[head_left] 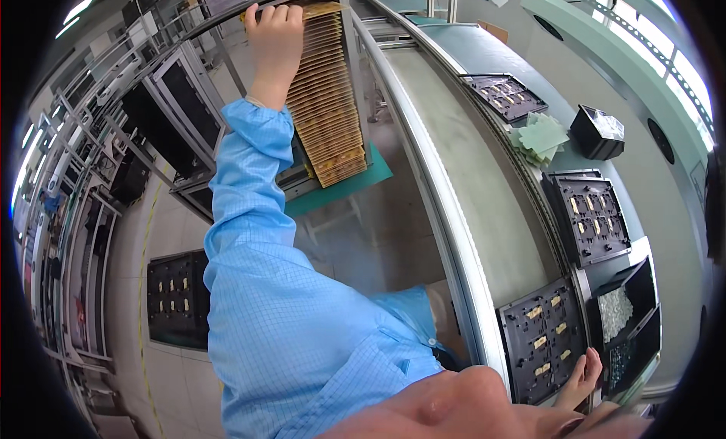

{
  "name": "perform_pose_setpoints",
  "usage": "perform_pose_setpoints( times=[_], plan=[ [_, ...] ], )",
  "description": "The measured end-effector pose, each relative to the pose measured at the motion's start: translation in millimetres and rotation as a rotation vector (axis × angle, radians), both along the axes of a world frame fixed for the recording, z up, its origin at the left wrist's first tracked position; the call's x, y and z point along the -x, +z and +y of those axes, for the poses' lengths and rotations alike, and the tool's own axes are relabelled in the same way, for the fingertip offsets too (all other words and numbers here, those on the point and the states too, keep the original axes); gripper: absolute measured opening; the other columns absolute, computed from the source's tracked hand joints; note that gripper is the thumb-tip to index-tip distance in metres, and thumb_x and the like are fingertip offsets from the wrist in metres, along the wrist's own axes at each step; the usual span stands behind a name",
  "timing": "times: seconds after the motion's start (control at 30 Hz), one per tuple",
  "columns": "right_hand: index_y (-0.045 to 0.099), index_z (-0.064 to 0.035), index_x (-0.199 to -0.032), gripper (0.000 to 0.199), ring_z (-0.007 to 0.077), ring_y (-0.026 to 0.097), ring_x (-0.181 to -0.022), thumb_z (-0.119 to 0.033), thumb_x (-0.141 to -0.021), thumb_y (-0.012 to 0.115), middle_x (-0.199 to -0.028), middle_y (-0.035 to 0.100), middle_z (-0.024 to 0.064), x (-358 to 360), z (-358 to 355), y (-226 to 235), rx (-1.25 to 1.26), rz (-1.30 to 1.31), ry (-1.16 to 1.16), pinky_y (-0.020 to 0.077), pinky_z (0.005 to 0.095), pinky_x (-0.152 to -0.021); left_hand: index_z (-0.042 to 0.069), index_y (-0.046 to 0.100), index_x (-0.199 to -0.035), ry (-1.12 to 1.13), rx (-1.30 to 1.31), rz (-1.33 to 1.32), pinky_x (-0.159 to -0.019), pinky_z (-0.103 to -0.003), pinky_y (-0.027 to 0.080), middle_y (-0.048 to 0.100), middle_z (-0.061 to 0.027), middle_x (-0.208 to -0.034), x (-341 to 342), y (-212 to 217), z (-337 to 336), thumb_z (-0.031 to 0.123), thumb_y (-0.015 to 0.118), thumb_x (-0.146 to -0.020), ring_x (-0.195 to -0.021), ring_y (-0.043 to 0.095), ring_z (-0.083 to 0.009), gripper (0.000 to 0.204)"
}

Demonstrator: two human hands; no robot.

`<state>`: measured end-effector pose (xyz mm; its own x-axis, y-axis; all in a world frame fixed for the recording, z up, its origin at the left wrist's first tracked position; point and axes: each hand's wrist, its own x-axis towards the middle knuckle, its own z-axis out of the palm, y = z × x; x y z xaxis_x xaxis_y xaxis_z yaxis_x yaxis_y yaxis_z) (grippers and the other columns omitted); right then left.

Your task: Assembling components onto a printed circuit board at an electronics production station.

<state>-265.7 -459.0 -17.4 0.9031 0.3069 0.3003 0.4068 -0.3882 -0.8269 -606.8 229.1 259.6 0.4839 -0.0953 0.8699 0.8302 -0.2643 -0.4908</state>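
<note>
At 11 o'clock your left hand (276, 44) curls at the upper corner of the amber boards (329, 87); I cannot tell its grip. Their stack runs 12-to-6, edges facing you, gaps probably keeping them apart. At 4, your right hand (582, 372), loosely open, meets the black tray's (520, 354) edge, perhaps steadying it.

The blue sleeve (253, 182) carries a fine darker grid (the small squares bend with every crease). The stacked boards (329, 87) are amber to orange-brown, striped by dark gaps; the sheet (378, 172) under them is a deep green. The near tray (550, 348) is black, spotted with pale yellow pieces (540, 342). The conveyor belt (476, 159) is muted grey-green, the counter (484, 49) bluish green, the layered scraps (541, 139) pale mint.
</note>
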Motion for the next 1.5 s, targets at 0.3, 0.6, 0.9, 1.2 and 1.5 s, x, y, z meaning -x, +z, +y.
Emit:
perform_pose_setpoints(
  times=[0.3, 0.6, 0.9, 1.2, 1.5],
  plan=[
    [0.059, 0.0025, -0.119, 0.021, 0.0132, 0.058, -0.101, -0.009, -0.102, 0.055, -0.111, 0.060, 0.0064, 82, -11, 71, -0.098, 0.087, 0.094, 0.0466, 0.0238, -0.088, 0.015, 0.075, -0.099, -0.306, -0.188, 0.225, -0.098, -0.042, 0.040, 0.067, 0.0025, -0.091, 16, 7, -234, 0.010, 0.065, -0.083, -0.084, 0.063, -0.0116, 0.019],
    [0.039, 0.0062, -0.143, 0.051, 0.0235, 0.062, -0.113, -0.024, -0.104, 0.051, -0.130, 0.059, 0.0202, -77, 25, 63, -0.703, 0.665, 0.576, 0.0508, 0.0352, -0.097, 0.024, 0.074, -0.107, -1.156, -0.183, 0.560, -0.102, -0.036, 0.030, 0.072, 0.0083, -0.105, -273, -141, -374, 0.017, 0.059, -0.092, -0.097, 0.065, -0.0072, 0.022],
    [0.050, -0.0013, -0.135, 0.038, 0.0132, 0.066, -0.100, -0.015, -0.100, 0.059, -0.116, 0.068, 0.0077, -207, -176, 5, -0.763, 0.683, 0.128, 0.0545, 0.0279, -0.082, 0.014, 0.068, -0.116, -1.637, -0.064, 0.923, -0.097, -0.042, 0.045, 0.066, -0.0010, -0.117, -500, -244, -580, 0.032, 0.060, -0.095, -0.103, 0.063, -0.0138, 0.028],
    [0.057, 0.0016, -0.130, 0.033, 0.0087, 0.058, -0.099, -0.014, -0.101, 0.056, -0.110, 0.067, 0.0045, -294, -206, 16, -0.030, 0.226, 0.284, 0.0480, 0.0256, -0.088, 0.009, 0.057, -0.124, -1.834, 0.294, 0.857, -0.110, -0.052, 0.037, 0.064, -0.0108, -0.121, -632, -220, -652, 0.044, 0.074, -0.080, -0.115, 0.061, -0.0265, 0.059],
    [0.064, 0.0001, -0.123, 0.033, 0.0103, 0.064, -0.091, -0.021, -0.098, 0.063, -0.100, 0.070, 0.0063, -346, -204, -11, 0.215, 0.005, 0.013, 0.0517, 0.0258, -0.081, 0.019, 0.073, -0.106, -1.559, 1.151, 1.080, -0.070, -0.035, 0.052, 0.070, -0.0058, -0.074, -718, -300, -633, 0.036, 0.077, -0.082, -0.069, 0.067, -0.0236, 0.031]
  ],
)
